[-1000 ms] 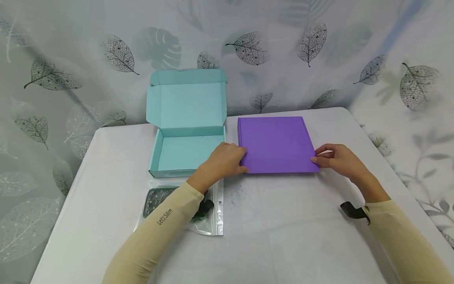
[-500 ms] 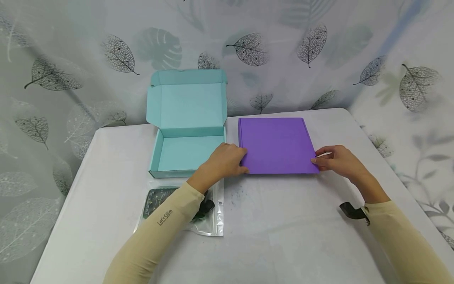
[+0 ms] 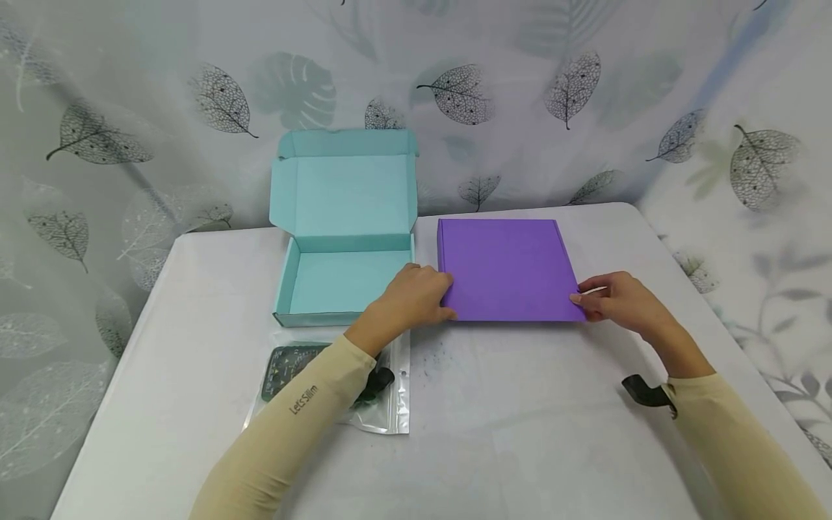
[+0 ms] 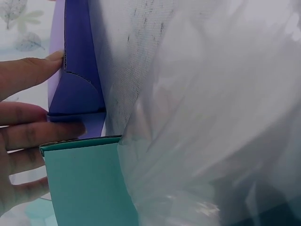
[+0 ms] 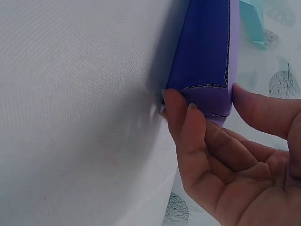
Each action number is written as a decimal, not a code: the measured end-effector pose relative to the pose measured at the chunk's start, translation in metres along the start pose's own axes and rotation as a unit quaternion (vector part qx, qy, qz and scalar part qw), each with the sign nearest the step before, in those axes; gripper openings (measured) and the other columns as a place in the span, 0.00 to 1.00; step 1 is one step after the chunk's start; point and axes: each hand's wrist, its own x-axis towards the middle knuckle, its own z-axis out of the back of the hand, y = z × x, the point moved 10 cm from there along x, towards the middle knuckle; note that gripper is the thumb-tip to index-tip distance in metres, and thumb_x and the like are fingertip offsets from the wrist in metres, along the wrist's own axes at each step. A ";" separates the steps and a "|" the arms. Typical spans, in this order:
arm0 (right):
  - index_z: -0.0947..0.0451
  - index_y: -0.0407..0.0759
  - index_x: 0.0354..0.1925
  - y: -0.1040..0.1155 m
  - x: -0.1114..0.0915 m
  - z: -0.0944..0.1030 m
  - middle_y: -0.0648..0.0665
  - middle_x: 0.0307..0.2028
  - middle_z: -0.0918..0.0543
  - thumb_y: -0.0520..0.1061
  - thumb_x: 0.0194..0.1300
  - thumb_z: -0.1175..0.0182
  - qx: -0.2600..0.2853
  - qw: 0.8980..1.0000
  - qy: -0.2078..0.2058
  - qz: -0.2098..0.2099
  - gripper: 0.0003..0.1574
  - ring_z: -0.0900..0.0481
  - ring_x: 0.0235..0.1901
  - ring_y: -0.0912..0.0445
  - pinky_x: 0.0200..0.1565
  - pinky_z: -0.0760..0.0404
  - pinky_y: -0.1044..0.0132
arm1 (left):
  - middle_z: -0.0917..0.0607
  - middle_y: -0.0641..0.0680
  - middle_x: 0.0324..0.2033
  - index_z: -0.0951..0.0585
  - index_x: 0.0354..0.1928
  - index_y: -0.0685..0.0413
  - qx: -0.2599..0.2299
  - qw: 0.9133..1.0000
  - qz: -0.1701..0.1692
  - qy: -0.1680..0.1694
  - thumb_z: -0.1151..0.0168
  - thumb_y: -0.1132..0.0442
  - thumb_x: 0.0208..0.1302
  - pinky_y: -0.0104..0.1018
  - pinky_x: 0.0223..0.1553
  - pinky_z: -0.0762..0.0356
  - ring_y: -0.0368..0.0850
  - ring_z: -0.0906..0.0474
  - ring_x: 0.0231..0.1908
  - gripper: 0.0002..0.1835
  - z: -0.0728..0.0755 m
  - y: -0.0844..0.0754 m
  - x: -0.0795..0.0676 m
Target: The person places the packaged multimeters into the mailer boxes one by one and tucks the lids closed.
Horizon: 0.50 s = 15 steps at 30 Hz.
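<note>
A closed purple cardboard box (image 3: 510, 267) lies flat on the white-covered table. My left hand (image 3: 419, 295) holds its front left corner, with the thumb on the lid's edge and fingers against the side, as the left wrist view shows. At the front right corner my right hand (image 3: 620, 303) grips the box; its thumb (image 5: 265, 110) presses the lid and its fingers curl by the front and side. To the left stands an open teal cardboard box (image 3: 351, 282), its lid raised and nothing seen inside.
A clear zip bag (image 3: 399, 404) with a dark green printed item and something black lies in front of the teal box, partly under my left forearm. A leaf-patterned curtain (image 3: 487, 144) hangs behind the table (image 3: 520, 448).
The whole head view has shifted slightly downward in the frame. Both hands keep their places on the purple box, and its lid stays down.
</note>
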 end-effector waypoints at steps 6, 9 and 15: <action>0.30 0.17 0.63 0.000 -0.001 0.000 0.35 0.44 0.12 0.48 0.76 0.36 -0.002 1.000 0.000 -0.004 0.37 0.12 0.38 0.50 0.45 0.15 0.56 | 0.15 0.50 0.30 0.16 0.40 0.54 0.000 1.000 -0.004 0.000 0.25 0.42 0.63 0.52 0.56 0.24 0.46 0.17 0.35 0.22 0.000 -0.001 0.000; 0.30 0.16 0.64 -0.001 0.000 0.000 0.35 0.45 0.12 0.48 0.76 0.37 0.004 1.000 0.004 -0.005 0.37 0.12 0.39 0.51 0.47 0.15 0.53 | 0.15 0.50 0.30 0.16 0.41 0.54 -0.002 1.000 -0.005 0.002 0.25 0.42 0.63 0.52 0.56 0.24 0.46 0.17 0.35 0.22 0.001 -0.001 0.000; 0.30 0.17 0.64 -0.006 0.002 0.000 0.35 0.46 0.12 0.48 0.76 0.37 0.010 1.000 0.012 -0.008 0.36 0.11 0.41 0.50 0.48 0.15 0.51 | 0.14 0.51 0.32 0.15 0.43 0.55 -0.004 1.000 -0.005 0.004 0.25 0.42 0.63 0.52 0.56 0.24 0.47 0.17 0.36 0.23 0.002 -0.001 0.000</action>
